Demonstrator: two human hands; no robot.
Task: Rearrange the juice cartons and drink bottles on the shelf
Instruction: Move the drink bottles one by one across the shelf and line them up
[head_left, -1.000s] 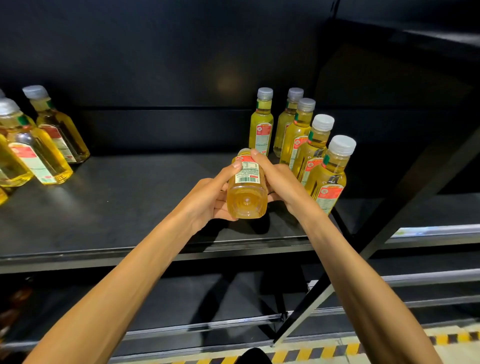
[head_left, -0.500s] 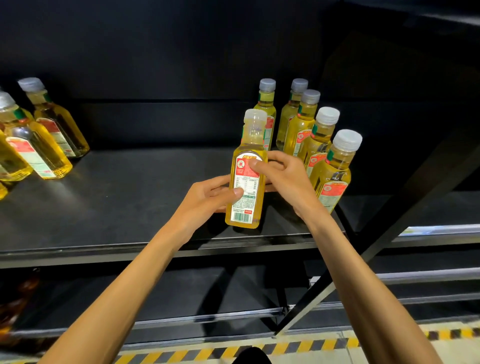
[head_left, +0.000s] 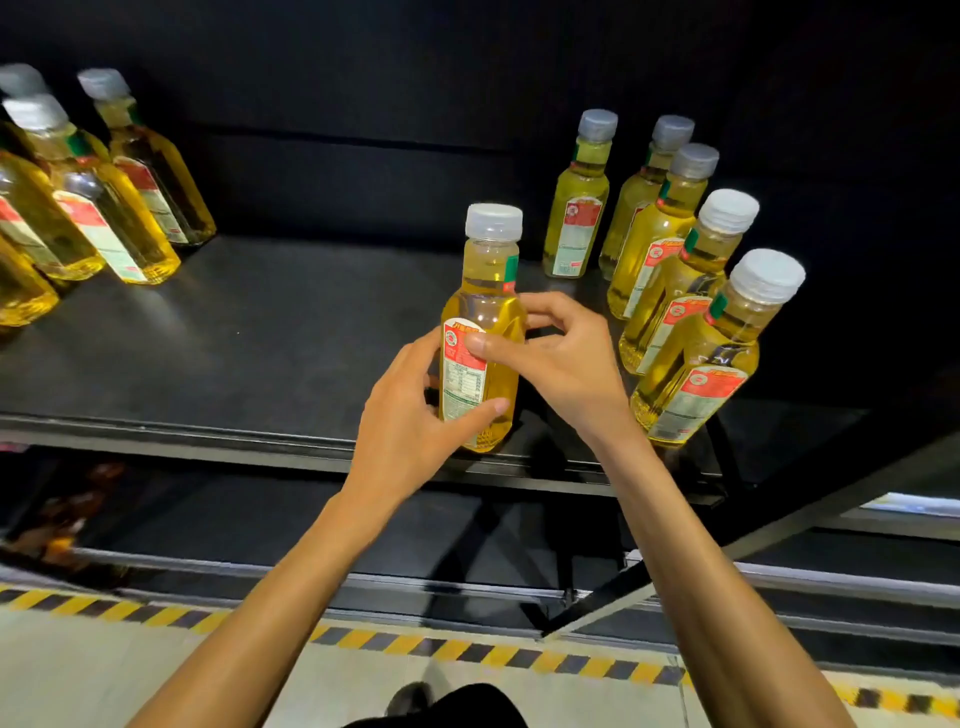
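Observation:
A yellow drink bottle (head_left: 485, 322) with a white cap and a red-and-white label stands upright near the front edge of the black shelf (head_left: 260, 332). My left hand (head_left: 410, 415) grips its lower body from the left, thumb across the label. My right hand (head_left: 561, 358) holds its middle from the right, thumb on the label and fingers curled round the back. Just to the right stand several matching bottles (head_left: 691, 291) in a close group.
Several more yellow bottles (head_left: 104, 208) stand at the shelf's far left. A lower black shelf (head_left: 291, 525) lies beneath. Yellow-and-black hazard tape (head_left: 467, 649) runs along the floor. A diagonal black frame bar (head_left: 779, 530) crosses at the lower right.
The bottle lay tipped with its base toward me, then was turned upright and set down on the shelf. Both hands stayed on it and shifted their hold.

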